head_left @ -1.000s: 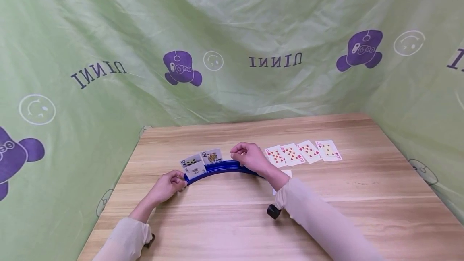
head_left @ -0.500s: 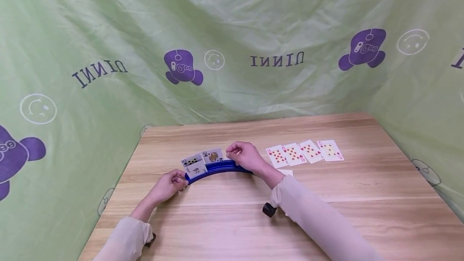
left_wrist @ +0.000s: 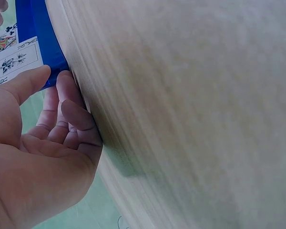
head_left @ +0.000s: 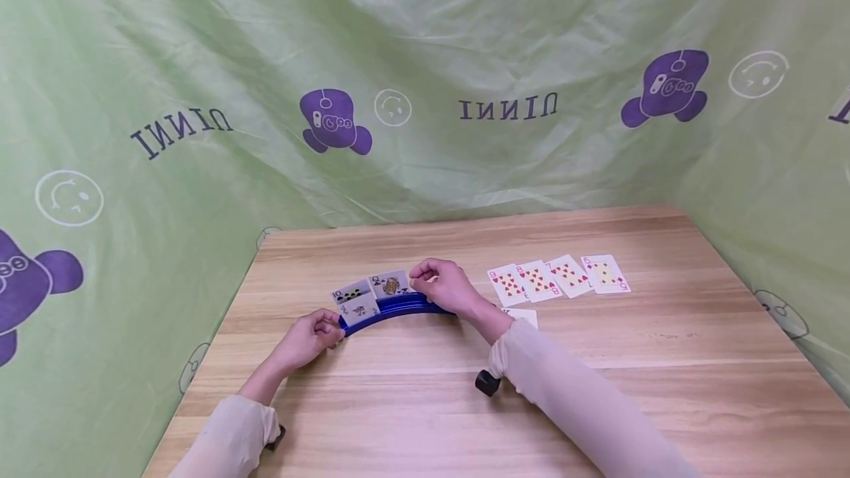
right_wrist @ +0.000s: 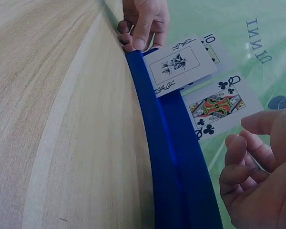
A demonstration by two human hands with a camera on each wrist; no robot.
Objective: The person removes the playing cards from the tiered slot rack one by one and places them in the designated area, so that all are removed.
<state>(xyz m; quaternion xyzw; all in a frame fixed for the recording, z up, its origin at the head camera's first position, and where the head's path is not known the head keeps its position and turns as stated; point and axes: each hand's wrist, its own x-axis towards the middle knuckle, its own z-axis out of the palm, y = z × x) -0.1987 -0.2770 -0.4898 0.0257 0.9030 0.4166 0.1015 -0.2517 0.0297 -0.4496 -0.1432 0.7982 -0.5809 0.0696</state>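
My left hand (head_left: pixel 311 341) pinches the near left end of a curved blue card holder (head_left: pixel 398 307), thumb on top and fingers beneath in the left wrist view. A joker (head_left: pixel 358 311) stands in the holder's front row at that end. Behind it are a black ten (right_wrist: pixel 213 51) and, to its right, the queen of clubs (right_wrist: pixel 217 107). My right hand (head_left: pixel 451 290) is at the queen's right edge, its thumb tip right at the card's side in the right wrist view. Its fingers are loosely bent, and no card shows between them.
Face up on the wooden table (head_left: pixel 412 411) at the right lie a nine (head_left: pixel 508 285), an eight (head_left: pixel 538 281) and a seven (head_left: pixel 568 275) of hearts, plus a five of diamonds (head_left: pixel 605 274). Another card (head_left: pixel 527 317) is partly hidden behind my right forearm. Green cloth (head_left: pixel 425 168) hangs behind.
My right hand has moved left along the holder to the queen's edge, baring more of the card behind the forearm. The left hand has stayed at the holder's end.
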